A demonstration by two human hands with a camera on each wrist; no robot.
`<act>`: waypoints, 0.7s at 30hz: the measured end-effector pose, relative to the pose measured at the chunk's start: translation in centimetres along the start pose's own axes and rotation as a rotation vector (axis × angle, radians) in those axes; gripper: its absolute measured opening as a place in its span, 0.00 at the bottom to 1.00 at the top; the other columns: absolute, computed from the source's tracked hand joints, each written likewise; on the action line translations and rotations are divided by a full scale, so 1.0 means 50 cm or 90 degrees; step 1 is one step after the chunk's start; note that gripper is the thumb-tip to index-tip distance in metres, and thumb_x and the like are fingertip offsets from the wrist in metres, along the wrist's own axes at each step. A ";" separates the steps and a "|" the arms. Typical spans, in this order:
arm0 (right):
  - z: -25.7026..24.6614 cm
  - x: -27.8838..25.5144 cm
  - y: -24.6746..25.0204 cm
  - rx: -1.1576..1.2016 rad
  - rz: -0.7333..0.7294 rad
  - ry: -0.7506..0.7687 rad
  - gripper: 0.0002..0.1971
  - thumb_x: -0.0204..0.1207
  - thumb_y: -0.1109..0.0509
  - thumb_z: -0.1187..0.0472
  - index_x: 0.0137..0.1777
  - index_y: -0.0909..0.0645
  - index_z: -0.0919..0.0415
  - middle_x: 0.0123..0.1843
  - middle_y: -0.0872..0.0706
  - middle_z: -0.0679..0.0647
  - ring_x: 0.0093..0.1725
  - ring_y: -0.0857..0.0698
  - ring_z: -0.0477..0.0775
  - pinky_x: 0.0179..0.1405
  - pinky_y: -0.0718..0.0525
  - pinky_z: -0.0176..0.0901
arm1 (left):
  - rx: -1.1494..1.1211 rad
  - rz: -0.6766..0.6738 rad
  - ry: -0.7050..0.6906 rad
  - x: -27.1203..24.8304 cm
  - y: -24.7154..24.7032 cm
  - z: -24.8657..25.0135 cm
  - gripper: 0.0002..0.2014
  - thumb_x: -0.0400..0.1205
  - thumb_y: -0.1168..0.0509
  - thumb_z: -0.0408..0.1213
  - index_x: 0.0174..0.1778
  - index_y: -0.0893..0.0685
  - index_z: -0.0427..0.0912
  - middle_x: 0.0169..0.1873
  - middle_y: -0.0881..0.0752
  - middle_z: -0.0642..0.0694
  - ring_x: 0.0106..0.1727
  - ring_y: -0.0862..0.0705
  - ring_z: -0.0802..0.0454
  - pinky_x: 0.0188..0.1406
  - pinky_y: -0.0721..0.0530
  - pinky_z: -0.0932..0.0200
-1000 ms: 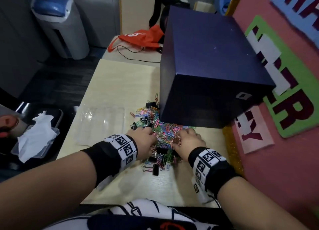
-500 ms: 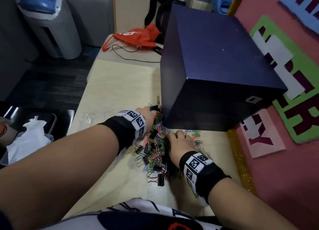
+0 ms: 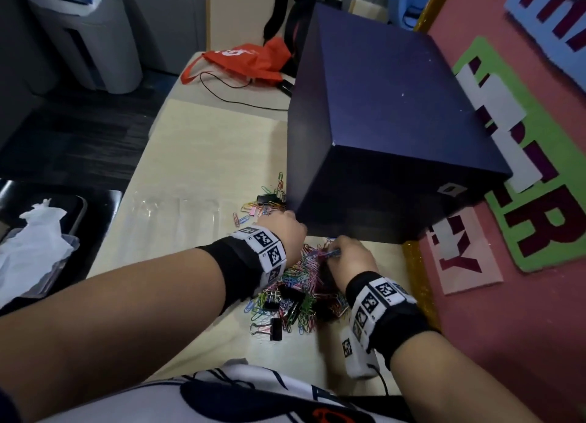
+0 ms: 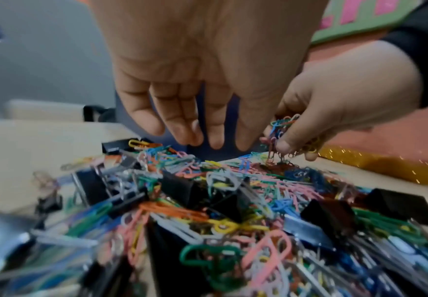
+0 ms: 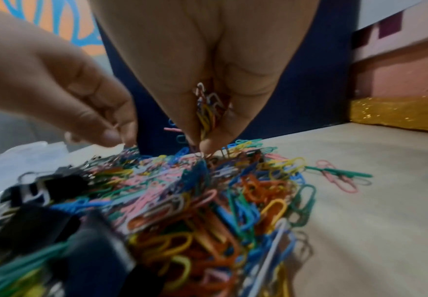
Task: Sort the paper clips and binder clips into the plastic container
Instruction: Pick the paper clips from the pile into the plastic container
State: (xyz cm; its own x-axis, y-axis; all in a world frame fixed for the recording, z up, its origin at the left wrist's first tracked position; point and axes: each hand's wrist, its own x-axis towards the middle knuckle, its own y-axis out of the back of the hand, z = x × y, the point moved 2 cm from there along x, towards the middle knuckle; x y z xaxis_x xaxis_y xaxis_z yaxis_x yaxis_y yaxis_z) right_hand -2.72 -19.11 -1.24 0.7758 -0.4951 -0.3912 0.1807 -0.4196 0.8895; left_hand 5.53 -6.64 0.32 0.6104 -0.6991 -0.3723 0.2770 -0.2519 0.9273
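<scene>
A heap of coloured paper clips (image 3: 304, 280) mixed with black binder clips (image 3: 276, 327) lies on the pale table (image 3: 203, 150), against the front of a dark blue box. My right hand (image 3: 345, 257) grips a bunch of paper clips (image 5: 207, 112) at the heap's far right (image 4: 286, 128). My left hand (image 3: 285, 232) hovers over the heap's far side with its fingers (image 4: 182, 120) straight and empty. The clear plastic container (image 3: 171, 219) lies flat on the table, left of the heap.
The big dark blue box (image 3: 380, 121) fills the table's right half. An orange bag (image 3: 247, 61) and a black cable lie at the far end. A pink wall with paper letters (image 3: 523, 200) stands close on the right. White tissue (image 3: 28, 251) sits lower left.
My left hand has stayed at the heap's far side by the box corner. My right hand has gathered paper clips and lifted them slightly from the heap.
</scene>
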 end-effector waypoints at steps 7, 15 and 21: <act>0.032 0.001 -0.005 0.006 -0.016 -0.108 0.14 0.80 0.35 0.55 0.65 0.24 0.56 0.67 0.27 0.59 0.60 0.21 0.62 0.59 0.22 0.46 | 0.059 -0.069 -0.092 -0.003 -0.030 0.036 0.20 0.80 0.34 0.47 0.68 0.24 0.50 0.63 0.23 0.46 0.63 0.25 0.43 0.56 0.24 0.43; 0.006 -0.023 -0.053 -0.082 -0.092 0.038 0.20 0.76 0.32 0.56 0.67 0.28 0.52 0.69 0.34 0.57 0.68 0.29 0.65 0.65 0.25 0.54 | 0.046 -0.086 -0.103 -0.003 -0.037 0.064 0.17 0.84 0.43 0.33 0.69 0.24 0.44 0.62 0.20 0.41 0.63 0.20 0.39 0.52 0.22 0.46; 0.008 -0.025 -0.046 -0.060 -0.082 0.049 0.19 0.75 0.39 0.68 0.65 0.24 0.55 0.65 0.28 0.58 0.62 0.20 0.64 0.63 0.23 0.48 | 0.064 -0.067 -0.142 -0.012 -0.018 0.058 0.14 0.81 0.43 0.26 0.61 0.20 0.37 0.55 0.15 0.39 0.54 0.15 0.40 0.43 0.19 0.51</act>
State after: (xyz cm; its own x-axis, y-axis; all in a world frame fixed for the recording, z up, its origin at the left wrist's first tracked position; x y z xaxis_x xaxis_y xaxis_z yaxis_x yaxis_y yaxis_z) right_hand -4.33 -17.82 -2.90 0.7862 -0.3800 -0.4874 0.3351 -0.4005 0.8528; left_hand 2.76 -7.96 -0.20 0.4000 -0.7932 -0.4592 0.2483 -0.3886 0.8873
